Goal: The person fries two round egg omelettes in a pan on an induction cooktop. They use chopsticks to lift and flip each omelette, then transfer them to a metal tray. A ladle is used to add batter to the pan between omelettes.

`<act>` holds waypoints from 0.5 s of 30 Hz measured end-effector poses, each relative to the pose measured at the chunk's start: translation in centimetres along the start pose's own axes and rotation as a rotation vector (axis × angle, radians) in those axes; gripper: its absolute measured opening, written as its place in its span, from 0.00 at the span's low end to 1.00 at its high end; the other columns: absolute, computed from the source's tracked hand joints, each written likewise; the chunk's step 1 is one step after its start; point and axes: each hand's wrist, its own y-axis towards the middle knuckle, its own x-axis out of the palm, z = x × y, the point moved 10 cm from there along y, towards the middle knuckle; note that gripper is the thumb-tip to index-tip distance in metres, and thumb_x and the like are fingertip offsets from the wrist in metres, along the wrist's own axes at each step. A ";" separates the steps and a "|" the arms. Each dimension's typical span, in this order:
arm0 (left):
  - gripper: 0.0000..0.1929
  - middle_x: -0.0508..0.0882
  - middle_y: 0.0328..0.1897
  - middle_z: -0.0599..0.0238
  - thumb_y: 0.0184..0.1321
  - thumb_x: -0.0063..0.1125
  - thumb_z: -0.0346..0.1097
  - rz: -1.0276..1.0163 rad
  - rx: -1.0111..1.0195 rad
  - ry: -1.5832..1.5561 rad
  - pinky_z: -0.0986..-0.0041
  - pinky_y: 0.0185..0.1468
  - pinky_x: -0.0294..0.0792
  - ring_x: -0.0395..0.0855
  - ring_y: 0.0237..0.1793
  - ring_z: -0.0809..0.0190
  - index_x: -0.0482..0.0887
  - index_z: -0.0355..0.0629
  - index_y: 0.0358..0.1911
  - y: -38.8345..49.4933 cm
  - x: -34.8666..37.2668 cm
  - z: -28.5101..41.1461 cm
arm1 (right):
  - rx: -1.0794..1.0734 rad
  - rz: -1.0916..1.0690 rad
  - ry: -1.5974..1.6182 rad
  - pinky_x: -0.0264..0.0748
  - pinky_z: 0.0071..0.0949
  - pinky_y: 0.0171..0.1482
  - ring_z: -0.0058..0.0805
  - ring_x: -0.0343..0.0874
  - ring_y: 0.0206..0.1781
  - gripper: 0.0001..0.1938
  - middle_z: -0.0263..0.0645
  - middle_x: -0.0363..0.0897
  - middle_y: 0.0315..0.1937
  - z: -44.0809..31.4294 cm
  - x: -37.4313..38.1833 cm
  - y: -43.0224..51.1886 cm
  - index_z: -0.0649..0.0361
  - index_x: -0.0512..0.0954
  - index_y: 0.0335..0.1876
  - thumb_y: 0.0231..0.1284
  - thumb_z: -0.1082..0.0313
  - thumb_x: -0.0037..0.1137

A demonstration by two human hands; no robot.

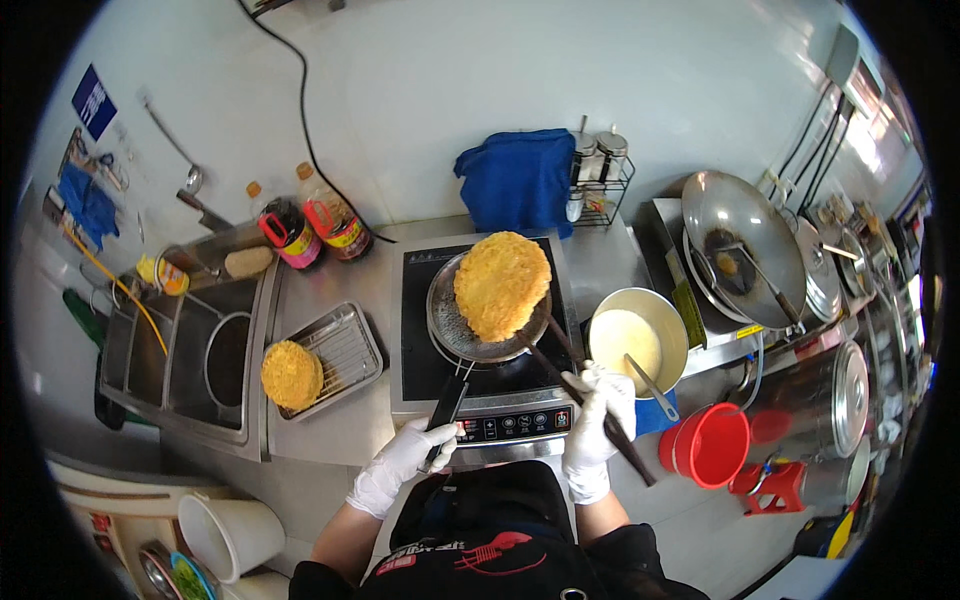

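My gloved left hand [412, 457] grips the black handle [450, 401] of a round, mesh-like strainer [444, 311], held over a dark-rimmed pan on the induction cooker [420, 382]. A golden, rough-surfaced fried cake [501, 285] covers most of the strainer, tilted up at its right side. My right hand [600, 420], also in a white glove, holds a pair of long dark chopsticks [547, 366]; their tips meet the cake's lower right edge, partly hidden by it. A second golden cake [292, 375] sits on a wire rack in a metal tray [367, 352] to the left.
Right of the cooker stands a pot [675, 322] of pale yellow batter with a ladle [651, 386]. Beyond it is a large wok [742, 217]. Below lies a red bucket [709, 446]. Sauce bottles [337, 225] and a sink [195, 360] are at left; a blue cloth [514, 180] hangs behind.
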 end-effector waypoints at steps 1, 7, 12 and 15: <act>0.11 0.71 0.18 0.70 0.63 0.50 0.39 -0.007 0.005 -0.019 0.81 0.14 0.56 0.65 0.12 0.72 0.75 0.36 0.36 0.0 0.1 0.0 | 0.031 0.034 0.047 0.71 0.34 0.50 0.34 0.75 0.42 0.10 0.43 0.73 0.37 0.4 -0.2 0.2 0.68 0.74 0.32 0.63 0.68 0.46; 0.10 0.70 0.17 0.70 0.62 0.51 0.37 -0.044 0.028 -0.036 0.82 0.13 0.55 0.64 0.11 0.73 0.75 0.35 0.35 -0.1 0.2 0.4 | 0.137 0.054 0.233 0.74 0.28 0.46 0.32 0.79 0.34 0.11 0.44 0.74 0.38 1.6 -0.9 0.8 0.67 0.72 0.39 0.65 0.65 0.45; 0.11 0.71 0.17 0.71 0.62 0.52 0.38 -0.071 0.008 0.000 0.81 0.13 0.54 0.63 0.11 0.73 0.75 0.36 0.34 -0.5 -0.2 0.6 | -0.063 0.103 -0.023 0.76 0.22 0.34 0.28 0.77 0.36 0.12 0.43 0.74 0.38 -0.1 -1.8 0.5 0.66 0.72 0.38 0.65 0.63 0.45; 0.11 0.71 0.17 0.71 0.61 0.52 0.39 -0.085 -0.012 0.028 0.81 0.13 0.54 0.64 0.11 0.73 0.75 0.37 0.34 -0.8 -0.6 0.8 | -0.060 0.093 0.000 0.75 0.21 0.32 0.26 0.76 0.35 0.12 0.41 0.74 0.37 -0.4 -1.8 0.0 0.66 0.72 0.38 0.65 0.62 0.45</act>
